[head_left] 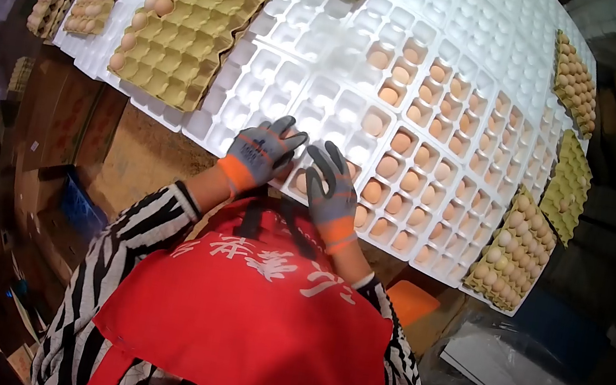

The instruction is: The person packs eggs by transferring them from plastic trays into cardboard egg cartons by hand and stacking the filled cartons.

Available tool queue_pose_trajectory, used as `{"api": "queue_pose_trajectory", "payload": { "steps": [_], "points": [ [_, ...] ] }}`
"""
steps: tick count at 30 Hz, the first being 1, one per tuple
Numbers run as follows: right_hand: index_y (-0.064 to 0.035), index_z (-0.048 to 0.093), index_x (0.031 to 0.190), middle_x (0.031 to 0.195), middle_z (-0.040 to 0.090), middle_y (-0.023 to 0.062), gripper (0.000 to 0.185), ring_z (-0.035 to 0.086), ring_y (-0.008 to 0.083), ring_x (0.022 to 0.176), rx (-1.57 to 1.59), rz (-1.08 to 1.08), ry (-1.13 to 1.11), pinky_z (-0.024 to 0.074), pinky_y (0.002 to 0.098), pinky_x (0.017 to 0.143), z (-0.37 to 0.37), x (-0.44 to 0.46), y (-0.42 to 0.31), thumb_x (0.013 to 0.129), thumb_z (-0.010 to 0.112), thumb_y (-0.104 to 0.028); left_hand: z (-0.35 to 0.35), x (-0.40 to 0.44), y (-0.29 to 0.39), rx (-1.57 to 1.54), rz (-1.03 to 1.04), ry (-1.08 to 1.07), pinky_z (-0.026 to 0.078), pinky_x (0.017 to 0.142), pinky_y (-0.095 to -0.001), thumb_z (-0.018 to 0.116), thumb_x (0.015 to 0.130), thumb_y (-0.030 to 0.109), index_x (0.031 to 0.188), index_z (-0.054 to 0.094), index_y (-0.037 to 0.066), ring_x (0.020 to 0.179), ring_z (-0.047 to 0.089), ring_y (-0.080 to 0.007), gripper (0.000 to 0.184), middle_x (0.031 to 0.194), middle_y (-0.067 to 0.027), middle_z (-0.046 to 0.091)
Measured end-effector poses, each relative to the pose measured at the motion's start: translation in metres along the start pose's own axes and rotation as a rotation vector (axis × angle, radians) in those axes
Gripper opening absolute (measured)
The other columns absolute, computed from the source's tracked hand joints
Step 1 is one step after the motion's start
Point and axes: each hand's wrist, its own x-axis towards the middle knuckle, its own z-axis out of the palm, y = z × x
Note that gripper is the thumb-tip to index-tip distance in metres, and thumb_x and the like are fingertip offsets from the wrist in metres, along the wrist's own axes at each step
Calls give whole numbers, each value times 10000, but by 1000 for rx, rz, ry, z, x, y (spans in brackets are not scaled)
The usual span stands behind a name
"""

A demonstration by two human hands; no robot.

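Observation:
Both my hands wear grey gloves with orange cuffs, over a white foam tray with square pockets. My left hand is low over the tray's near edge, fingers stretched forward and a little apart; an egg shows partly beside its thumb side. Just to the right, my right hand lies over the near pockets with its fingers spread. A brown egg sits in a pocket by its thumb, and another egg rests in a pocket beyond its fingertips. Neither hand visibly holds an egg; their undersides are hidden.
Rightward, many pockets hold brown eggs. A partly filled pulp egg carton lies at the left on the foam. Egg-filled cartons line the right edge, with an orange container below. Cardboard boxes stand at lower left.

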Motion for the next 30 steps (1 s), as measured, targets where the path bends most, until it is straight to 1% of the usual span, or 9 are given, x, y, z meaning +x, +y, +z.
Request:
{"api": "queue_pose_trajectory", "payload": {
  "steps": [3, 4, 5, 8, 11, 17, 23, 25, 30],
  "points": [
    [-100, 591, 1364, 1339, 623, 135, 404, 652, 273, 1114, 429, 360, -149, 536, 363, 887, -3, 16, 20, 966, 609, -169, -19, 10, 12, -97, -101, -94, 526, 952, -429, 697, 861, 332, 1436, 509, 203, 1162, 608, -344, 619, 1371, -185, 532],
    [-40, 555, 1396, 1304, 645, 142, 437, 647, 206, 1054, 444, 164, -31, 526, 320, 855, -8, 26, 21, 982, 588, -177, -26, 12, 13, -383, -192, -23, 500, 995, -420, 702, 873, 363, 1474, 474, 204, 1165, 604, -358, 663, 1352, -190, 550],
    [0, 549, 1387, 1243, 664, 165, 443, 631, 178, 1027, 852, 456, 15, 519, 308, 857, -18, 25, 20, 983, 585, -178, -30, 14, 12, -422, -280, 48, 510, 964, -398, 693, 901, 269, 1466, 477, 162, 1159, 610, -335, 614, 1284, -179, 588],
    [-18, 564, 1358, 1239, 645, 125, 386, 623, 164, 995, 461, 118, 246, 517, 298, 859, -23, 44, 50, 982, 571, -106, -24, 34, 8, -680, -273, 444, 484, 811, -298, 627, 930, 51, 1440, 518, 100, 998, 579, -175, 524, 1172, -99, 620],
    [-52, 608, 1309, 1290, 610, 134, 372, 585, 267, 1195, -254, -267, 260, 453, 393, 1026, -28, 53, 44, 938, 603, -27, 1, 62, 8, -456, -26, 551, 506, 872, -348, 577, 901, 25, 1429, 520, 110, 1046, 598, -279, 538, 1210, -131, 611],
    [8, 627, 1273, 1285, 638, 138, 321, 576, 258, 1212, 130, 137, 298, 426, 385, 1072, -27, 34, 32, 961, 557, -29, 2, 51, 2, -205, 81, 438, 427, 1017, -509, 629, 885, 241, 1339, 580, 87, 1194, 552, -368, 482, 1293, -189, 583],
    [-2, 610, 1313, 1233, 679, 119, 370, 651, 188, 1099, 222, -75, 120, 509, 302, 928, 6, 116, -49, 944, 589, 0, -112, -6, -132, -283, -110, 611, 431, 1027, -468, 617, 844, 46, 1292, 602, 78, 1195, 542, -388, 450, 1286, -200, 576],
    [-34, 645, 1285, 1182, 692, 82, 374, 666, 153, 954, 219, -164, -5, 530, 288, 864, 43, 159, -91, 911, 653, -13, -154, -32, -180, 105, -327, 757, 441, 1015, -459, 617, 825, 46, 1299, 594, 87, 1175, 550, -386, 477, 1261, -178, 589],
    [-152, 657, 1265, 1111, 679, 94, 403, 672, 237, 909, 42, -482, -136, 554, 336, 782, 164, 255, -177, 870, 739, -152, -209, -79, -289, 172, -671, 412, 469, 966, -439, 677, 871, 355, 1337, 578, 133, 1125, 578, -323, 525, 1218, -118, 612]
  ]
}}
